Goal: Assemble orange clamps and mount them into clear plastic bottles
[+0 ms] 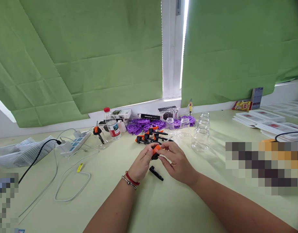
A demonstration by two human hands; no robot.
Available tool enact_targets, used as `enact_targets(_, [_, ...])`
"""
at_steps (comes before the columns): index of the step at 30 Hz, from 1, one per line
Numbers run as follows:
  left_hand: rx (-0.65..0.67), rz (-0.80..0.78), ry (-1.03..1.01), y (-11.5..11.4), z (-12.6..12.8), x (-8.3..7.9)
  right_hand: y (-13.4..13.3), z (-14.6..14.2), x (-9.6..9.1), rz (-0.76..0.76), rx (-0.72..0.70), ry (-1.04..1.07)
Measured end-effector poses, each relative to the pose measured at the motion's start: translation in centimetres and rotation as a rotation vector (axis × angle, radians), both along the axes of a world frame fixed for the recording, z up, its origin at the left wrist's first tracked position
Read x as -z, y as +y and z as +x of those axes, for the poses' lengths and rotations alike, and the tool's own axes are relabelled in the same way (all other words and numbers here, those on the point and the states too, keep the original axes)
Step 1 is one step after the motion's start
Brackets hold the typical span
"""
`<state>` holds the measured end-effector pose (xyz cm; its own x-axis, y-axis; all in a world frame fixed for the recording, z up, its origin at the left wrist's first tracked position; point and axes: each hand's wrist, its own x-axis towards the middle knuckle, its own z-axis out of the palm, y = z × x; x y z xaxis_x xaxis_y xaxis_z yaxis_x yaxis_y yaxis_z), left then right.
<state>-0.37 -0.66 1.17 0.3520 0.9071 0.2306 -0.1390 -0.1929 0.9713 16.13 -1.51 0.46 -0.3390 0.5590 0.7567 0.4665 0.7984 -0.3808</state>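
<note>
Green blinds (110,55) hang over the window behind a pale table (115,207), and the orange and black part (156,149) sits above its surface, near the middle of the view, between two hands. The left hand (143,159) is closed on it from nine o'clock, thumb along the near side; the right hand (174,158) pinches it from three o'clock with bent fingers, so the hands meet around it. For good work here, the left grip is best kept as a steady clamp while the right fingertips do the fine pressing or turning, with force straight along the part so that nothing slips. Keeping the loose black piece (156,173), lying at six o'clock, within reach seems sensible. The held part has a bright orange upper piece over a dark body; fingers hide most of it, so its full shape cannot be told. At half past eleven lies a pile of black and orange pieces (151,138), with purple discs (139,125) beyond; glass jars (201,136) stand towards half past two.
</note>
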Motion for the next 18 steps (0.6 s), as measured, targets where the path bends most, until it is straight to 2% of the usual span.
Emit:
enact_targets(3, [-0.07, -0.148, -0.248, 0.3, 0.0, 0.0, 0.2, 0.0, 0.3, -0.102, 0.078, 0.01])
enact_targets(5, [-0.054, -0.218, -0.388, 0.4, 0.1, -0.2, 0.4, -0.1, 0.6, -0.258, 0.107, -0.019])
enact_targets(8, [-0.002, -0.301, -0.508, 0.6, 0.0, -0.2, 0.6, -0.4, 1.1, -0.494, 0.061, -0.071])
enact_targets(12, [0.012, -0.345, -0.497, 1.0, -0.2, 0.3, 0.8, -0.4, 1.5, -0.595, -0.019, -0.063])
enact_targets(18, [-0.008, -0.328, -0.338, 1.4, -0.9, 0.4, 0.9, 0.0, 1.5, -0.666, -0.018, -0.084])
